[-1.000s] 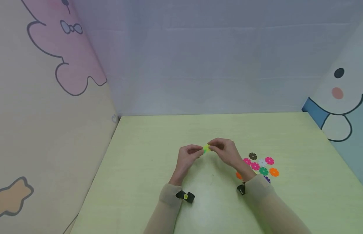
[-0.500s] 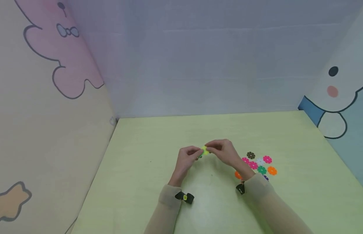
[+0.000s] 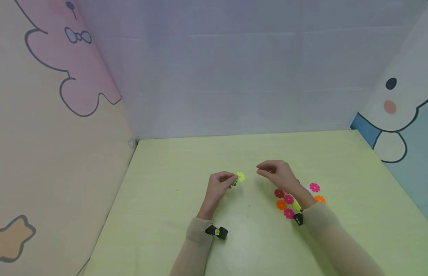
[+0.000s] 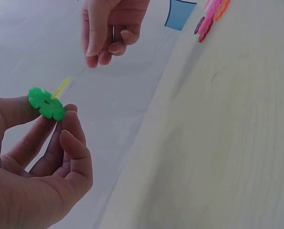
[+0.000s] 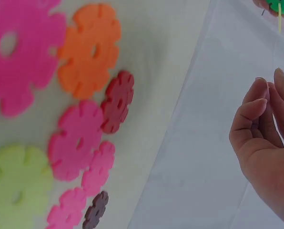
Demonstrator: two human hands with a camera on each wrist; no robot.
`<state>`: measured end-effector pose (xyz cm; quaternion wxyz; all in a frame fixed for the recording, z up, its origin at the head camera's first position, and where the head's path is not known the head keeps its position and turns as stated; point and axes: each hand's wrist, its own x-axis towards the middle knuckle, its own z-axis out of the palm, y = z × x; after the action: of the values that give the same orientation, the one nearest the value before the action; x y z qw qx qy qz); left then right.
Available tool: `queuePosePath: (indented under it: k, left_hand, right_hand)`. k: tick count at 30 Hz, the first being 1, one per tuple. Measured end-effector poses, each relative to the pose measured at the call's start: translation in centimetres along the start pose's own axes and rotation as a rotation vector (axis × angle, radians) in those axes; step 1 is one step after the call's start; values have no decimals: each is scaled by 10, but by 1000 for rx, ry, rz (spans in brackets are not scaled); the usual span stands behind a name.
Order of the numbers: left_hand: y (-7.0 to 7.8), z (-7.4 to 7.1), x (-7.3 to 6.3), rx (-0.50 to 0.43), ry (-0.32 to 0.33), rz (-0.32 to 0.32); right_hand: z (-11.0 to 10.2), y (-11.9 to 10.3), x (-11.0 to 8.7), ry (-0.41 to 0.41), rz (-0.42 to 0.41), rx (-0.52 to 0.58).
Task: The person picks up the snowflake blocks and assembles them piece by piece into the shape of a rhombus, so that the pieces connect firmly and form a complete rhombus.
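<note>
My left hand (image 3: pixel 218 188) pinches a green notched plastic disc (image 4: pixel 46 102) between thumb and fingers, above the table. A yellow disc (image 3: pixel 240 176) stands joined to the green one at an angle; in the left wrist view this yellow disc (image 4: pixel 61 88) shows edge-on. To the right, apart from the joined pair, my right hand (image 3: pixel 279 177) hangs in the air with loosely bent fingers. Nothing shows between its fingertips in the right wrist view, where the same hand (image 5: pixel 270 129) is at the right edge.
Loose notched discs lie on the table (image 3: pixel 158 214) beneath my right forearm, which hides some of them. Among them are a dark red disc (image 3: pixel 279 193), an orange disc (image 3: pixel 281 205) and a pink disc (image 3: pixel 315 187). A pale curtain (image 3: pixel 248 84) hangs behind the table.
My right hand has let go of the yellow disc and drawn back to the right. The left hand keeps its pinch on the green disc, almost in place.
</note>
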<state>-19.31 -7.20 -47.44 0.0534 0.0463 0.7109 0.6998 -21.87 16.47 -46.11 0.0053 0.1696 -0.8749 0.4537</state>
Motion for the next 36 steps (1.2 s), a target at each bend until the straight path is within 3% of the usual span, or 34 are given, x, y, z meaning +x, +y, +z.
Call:
queuePosePath:
  k: [6,14,20,36]
  left_hand:
    - [17,-1,-9,1,10,15]
    - [14,-3,-8,-15,4,10]
    - [15,-3,-7,-28,15,10]
    - [15,-6,-8,-18,25,21]
  right_hand:
    - [-23,16,-3,-33,13,-129]
    - [-53,37,-14,-135,48,-262]
    - [-69,57,-20,-147,115,-324]
    - [-79,78,-23,-262,247,-368]
